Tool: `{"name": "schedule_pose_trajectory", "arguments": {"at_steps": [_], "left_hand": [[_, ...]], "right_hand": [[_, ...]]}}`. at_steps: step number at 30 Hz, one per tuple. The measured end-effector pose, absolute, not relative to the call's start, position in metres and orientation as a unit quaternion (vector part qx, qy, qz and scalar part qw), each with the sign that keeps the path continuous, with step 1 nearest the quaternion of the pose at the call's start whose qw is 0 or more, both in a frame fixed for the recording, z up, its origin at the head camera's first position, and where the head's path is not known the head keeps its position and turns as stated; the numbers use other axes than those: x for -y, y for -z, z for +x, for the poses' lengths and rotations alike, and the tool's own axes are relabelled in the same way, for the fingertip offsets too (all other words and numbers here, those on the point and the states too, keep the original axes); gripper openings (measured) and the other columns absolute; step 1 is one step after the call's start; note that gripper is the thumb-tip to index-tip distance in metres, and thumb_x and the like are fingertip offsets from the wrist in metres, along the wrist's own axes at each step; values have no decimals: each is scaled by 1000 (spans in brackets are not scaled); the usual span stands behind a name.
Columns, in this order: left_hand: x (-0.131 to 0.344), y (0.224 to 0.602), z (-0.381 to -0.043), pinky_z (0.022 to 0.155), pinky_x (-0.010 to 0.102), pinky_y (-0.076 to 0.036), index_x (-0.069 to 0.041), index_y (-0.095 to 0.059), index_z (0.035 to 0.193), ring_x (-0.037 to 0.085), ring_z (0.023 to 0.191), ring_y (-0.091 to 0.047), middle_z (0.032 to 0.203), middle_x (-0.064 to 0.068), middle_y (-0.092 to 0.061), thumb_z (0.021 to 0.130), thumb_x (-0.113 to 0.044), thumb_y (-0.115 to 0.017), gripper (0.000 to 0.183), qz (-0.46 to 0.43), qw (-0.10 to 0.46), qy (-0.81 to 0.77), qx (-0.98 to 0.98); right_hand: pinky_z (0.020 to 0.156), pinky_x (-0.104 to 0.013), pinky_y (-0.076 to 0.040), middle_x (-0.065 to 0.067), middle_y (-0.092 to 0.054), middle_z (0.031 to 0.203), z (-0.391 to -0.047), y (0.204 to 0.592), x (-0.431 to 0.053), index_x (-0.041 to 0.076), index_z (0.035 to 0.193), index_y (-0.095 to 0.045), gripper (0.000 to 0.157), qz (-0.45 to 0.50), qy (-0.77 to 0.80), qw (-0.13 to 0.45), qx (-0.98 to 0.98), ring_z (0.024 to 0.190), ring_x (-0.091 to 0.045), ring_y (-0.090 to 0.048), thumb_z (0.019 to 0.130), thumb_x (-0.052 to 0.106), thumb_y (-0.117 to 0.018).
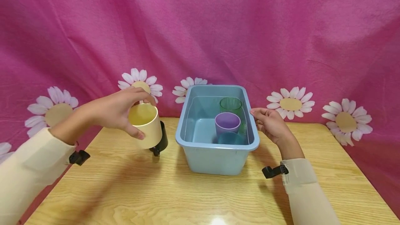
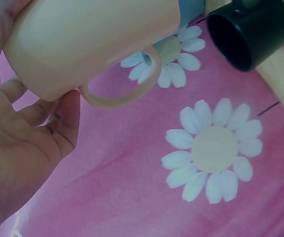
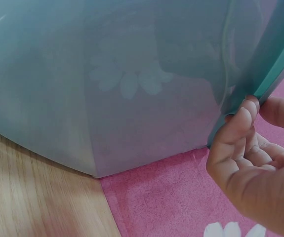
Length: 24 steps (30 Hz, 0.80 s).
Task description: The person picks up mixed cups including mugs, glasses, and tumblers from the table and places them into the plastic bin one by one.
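My left hand (image 1: 117, 108) grips a cream mug (image 1: 149, 133) by its rim and side, above the table. In the left wrist view the mug's handle (image 2: 124, 98) hangs free of the fingers. Just behind it stands a black mug (image 1: 163, 140), partly hidden by the cream one. With thumb and fingers my right hand (image 1: 269, 122) pinches the right rim of a blue plastic tub (image 1: 215, 159). Inside the tub, toward its right side, are a purple cup (image 1: 227, 122), a green glass (image 1: 230, 104) behind it and a teal cup (image 1: 230, 138) mostly hidden by the front wall.
The tub stands mid-table on a light wooden table (image 1: 131, 190). Behind the table hangs a pink cloth (image 1: 218, 27) printed with white daisies. Black camera mounts (image 1: 275, 171) are strapped to both sleeved wrists.
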<state>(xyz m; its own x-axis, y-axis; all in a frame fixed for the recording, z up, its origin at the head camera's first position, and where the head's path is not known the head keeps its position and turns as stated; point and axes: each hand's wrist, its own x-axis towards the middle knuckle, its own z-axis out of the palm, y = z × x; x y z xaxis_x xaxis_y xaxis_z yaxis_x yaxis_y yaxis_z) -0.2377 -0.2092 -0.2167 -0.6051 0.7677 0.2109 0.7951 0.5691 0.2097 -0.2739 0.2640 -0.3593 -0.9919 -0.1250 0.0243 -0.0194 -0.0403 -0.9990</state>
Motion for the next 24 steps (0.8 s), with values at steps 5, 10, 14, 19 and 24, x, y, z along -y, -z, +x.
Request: {"name": "schedule_pose_trajectory", "arguments": {"at_steps": [5,10,14,19,24], "left_hand": [[201,205,-243,91,45,-48,-15,-64,121,18,108,-54,115,-2,-62,60,-45,-98,76,-432,38,143,889],[194,196,-247,90,46,-48,-12,-64,124,20,107,-55,115,-1,-63,60,-43,-99,80,-420,37,139,896],[189,190,-250,87,42,-48,-11,-64,123,18,103,-55,111,-1,-63,60,-41,-99,78,-431,48,144,890],[181,181,-254,86,42,-46,-13,-65,121,16,103,-53,110,-3,-63,59,-42,-99,77,-437,56,150,885],[168,175,-259,87,42,-45,-16,-65,122,14,104,-51,110,-5,-62,57,-42,-100,78,-436,56,145,886]], "right_hand": [[69,-22,-57,1,-70,87,-274,360,-264,-4,120,-62,31,-54,724,34,-687,76,-11,-64,103,22,-61],[71,-23,-58,0,-71,90,-275,361,-264,-5,120,-62,31,-60,720,33,-691,79,-12,-65,104,22,-61],[73,-24,-58,1,-71,90,-276,361,-264,-1,117,-65,27,-61,718,34,-693,80,-12,-66,104,22,-60],[73,-23,-58,1,-71,91,-276,361,-263,1,115,-66,23,-61,722,35,-689,81,-11,-66,104,21,-60],[72,-23,-58,2,-71,90,-276,362,-263,2,113,-66,21,-58,726,33,-684,80,-11,-66,104,20,-60]]}}
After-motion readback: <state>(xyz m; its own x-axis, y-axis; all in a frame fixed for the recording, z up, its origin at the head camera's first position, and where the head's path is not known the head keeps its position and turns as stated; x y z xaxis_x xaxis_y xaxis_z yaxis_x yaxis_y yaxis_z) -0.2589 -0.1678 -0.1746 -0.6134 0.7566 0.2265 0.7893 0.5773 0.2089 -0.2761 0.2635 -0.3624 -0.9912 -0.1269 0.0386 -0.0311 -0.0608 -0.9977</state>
